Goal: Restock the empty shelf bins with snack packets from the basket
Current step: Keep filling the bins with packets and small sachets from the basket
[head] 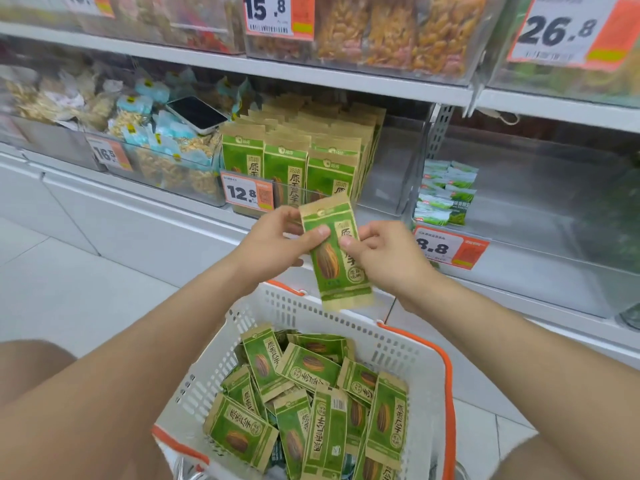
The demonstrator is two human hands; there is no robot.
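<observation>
Left hand (277,241) and right hand (385,258) pinch one green packet (335,252) above the basket (346,318), and the next move probably calls for standing it upright in the half-filled bin (391,168).

Nearest: basket (346,317), loose packets (311,368) inside. Above its far rim: held packet (337,268), pinched between left hand (273,240) and right hand (384,258). Behind: shelf bin (391,168) holding upright packet rows (287,168). Left of it: flat device (196,114) atop neighbouring bin (145,157).
</observation>
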